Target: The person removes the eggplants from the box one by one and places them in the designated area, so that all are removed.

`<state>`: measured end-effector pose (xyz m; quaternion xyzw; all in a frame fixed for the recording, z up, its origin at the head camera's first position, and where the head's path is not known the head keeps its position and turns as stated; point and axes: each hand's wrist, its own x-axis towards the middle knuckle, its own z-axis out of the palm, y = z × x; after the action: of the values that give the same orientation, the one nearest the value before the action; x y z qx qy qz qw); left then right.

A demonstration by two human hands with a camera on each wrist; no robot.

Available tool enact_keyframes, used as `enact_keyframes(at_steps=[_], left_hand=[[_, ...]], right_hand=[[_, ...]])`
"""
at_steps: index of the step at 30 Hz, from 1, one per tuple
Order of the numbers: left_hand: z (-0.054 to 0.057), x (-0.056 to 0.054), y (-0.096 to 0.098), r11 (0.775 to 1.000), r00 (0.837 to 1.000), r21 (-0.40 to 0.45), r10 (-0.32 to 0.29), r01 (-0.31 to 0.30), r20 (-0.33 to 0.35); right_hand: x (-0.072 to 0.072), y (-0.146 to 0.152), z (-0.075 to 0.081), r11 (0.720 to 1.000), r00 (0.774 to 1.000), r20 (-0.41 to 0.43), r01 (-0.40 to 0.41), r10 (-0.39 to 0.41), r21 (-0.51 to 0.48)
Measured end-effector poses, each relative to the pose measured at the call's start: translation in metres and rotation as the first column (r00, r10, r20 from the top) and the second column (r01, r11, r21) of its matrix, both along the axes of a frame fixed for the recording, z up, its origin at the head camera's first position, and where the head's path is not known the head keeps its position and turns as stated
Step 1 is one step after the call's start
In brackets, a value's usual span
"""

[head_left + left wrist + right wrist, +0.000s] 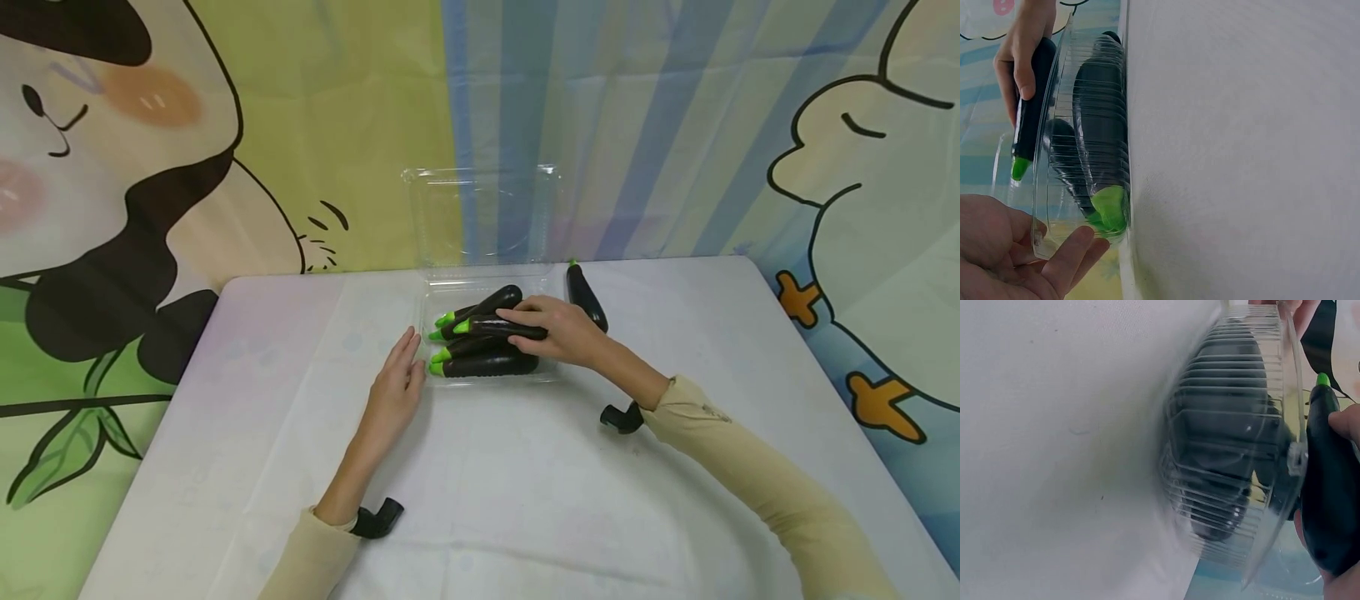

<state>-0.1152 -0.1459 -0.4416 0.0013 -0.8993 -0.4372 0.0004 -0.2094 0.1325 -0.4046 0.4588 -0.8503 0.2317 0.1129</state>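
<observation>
An eggplant (501, 327) with a bright green tip is gripped by my right hand (558, 327), held above other eggplants. Those lie side by side in a clear plastic clamshell container (551, 372), green ends pointing left. In the right wrist view the held eggplant (1332, 481) is level with the container's rim, thumb on one side. My left hand (393, 392) rests at the container's left side, fingers extended. The left wrist view has its fingertips (1072, 253) against the container's corner, near the green ends of two eggplants (1100, 125) seen through the ribbed wall.
The container's transparent lid (487, 217) stands raised at the back against the patterned backdrop. One more eggplant (587, 296) lies on the white table (480, 483) to the container's right. Black wrist pieces (378, 518) protrude from both sleeves.
</observation>
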Motion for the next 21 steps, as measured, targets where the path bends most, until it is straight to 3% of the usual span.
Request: enact_keyframes(at_steps=[7, 15, 21], left_hand=[[0.000, 0.001, -0.001, 1.000, 1.000, 0.001, -0.001, 0.001, -0.003], [0.000, 0.000, -0.001, 1.000, 1.000, 0.006, -0.007, 0.007, -0.007], [0.001, 0.000, 0.000, 1.000, 1.000, 0.001, -0.003, 0.003, -0.005]], right_hand=[[0.000, 0.008, 0.001, 0.998, 0.999, -0.032, 0.029, -0.030, -0.055], [0.001, 0.024, 0.005, 0.994, 0.994, 0.037, 0.104, -0.103, -0.040], [0.005, 0.035, 0.009, 0.986, 0.988, 0.020, 0.154, -0.153, -0.063]])
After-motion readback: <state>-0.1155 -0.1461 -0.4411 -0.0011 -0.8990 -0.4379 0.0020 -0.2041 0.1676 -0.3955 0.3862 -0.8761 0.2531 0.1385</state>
